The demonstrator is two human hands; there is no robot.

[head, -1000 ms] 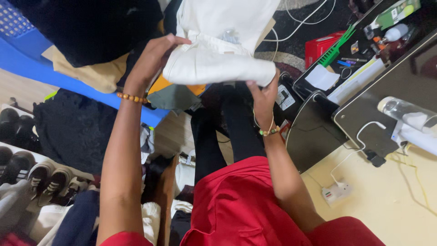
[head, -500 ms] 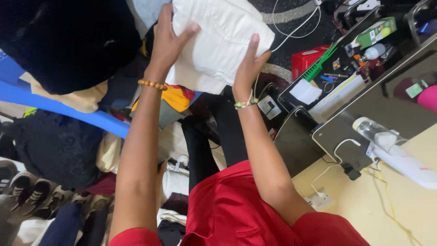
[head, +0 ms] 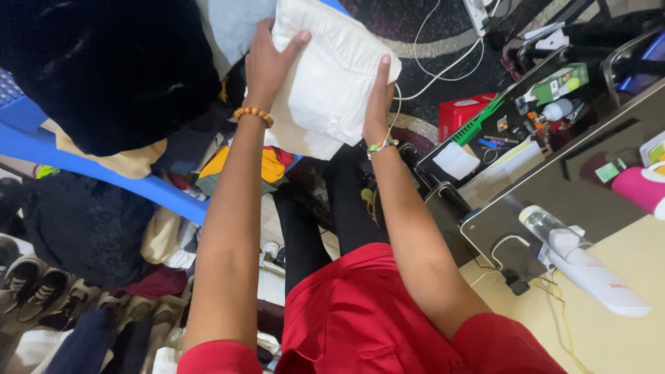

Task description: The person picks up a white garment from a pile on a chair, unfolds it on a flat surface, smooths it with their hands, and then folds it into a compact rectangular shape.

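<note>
Folded white garment (head: 332, 76) gripped by both hands, left (head: 267, 59) & right (head: 377, 97); top edge cut off.

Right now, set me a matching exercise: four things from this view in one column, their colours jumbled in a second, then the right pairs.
Things:
1. folded garment held in the left hand and right hand
2. comb
3. small box
4. bead bracelet

Colours:
A. red
B. orange-brown
C. white
D. green

Pairs: 1-C, 2-D, 3-A, 4-B
</note>
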